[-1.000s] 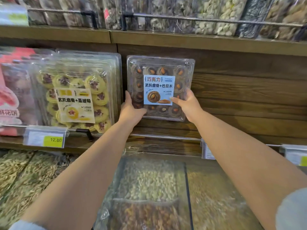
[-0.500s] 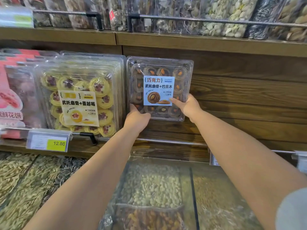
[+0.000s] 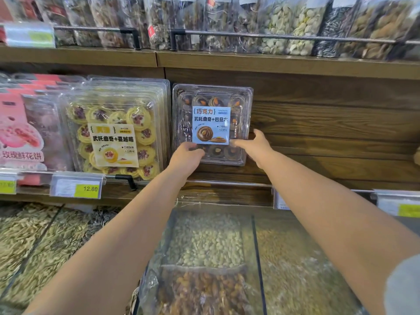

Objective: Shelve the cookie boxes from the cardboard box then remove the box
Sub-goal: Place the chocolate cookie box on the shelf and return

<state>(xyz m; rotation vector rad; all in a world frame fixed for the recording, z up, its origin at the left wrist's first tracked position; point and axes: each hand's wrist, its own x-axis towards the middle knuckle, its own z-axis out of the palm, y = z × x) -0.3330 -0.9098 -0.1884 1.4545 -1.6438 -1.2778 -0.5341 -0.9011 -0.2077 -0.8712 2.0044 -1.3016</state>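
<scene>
A clear plastic box of chocolate cookies (image 3: 212, 103) with a blue label stands upright on the wooden shelf (image 3: 227, 194), leaning against the back panel. My left hand (image 3: 185, 156) holds its lower left corner, fingers curled onto the front. My right hand (image 3: 255, 144) pinches the lower right corner, thumb across the front under the label. To the left stands a row of clear boxes of yellow butter cookies (image 3: 118, 130). The cardboard box is out of view.
Pink flower-cake packs (image 3: 25, 133) fill the far left of the shelf. A metal rail (image 3: 227, 183) with price tags (image 3: 76, 188) runs along the shelf front. Bagged nuts and seeds (image 3: 284, 26) hang on the shelf above. Bins of seeds and nuts (image 3: 204, 242) lie below my arms.
Both hands slid down from the box's sides to its lower corners. The chocolate cookie box stayed upright in its place beside the butter cookie boxes.
</scene>
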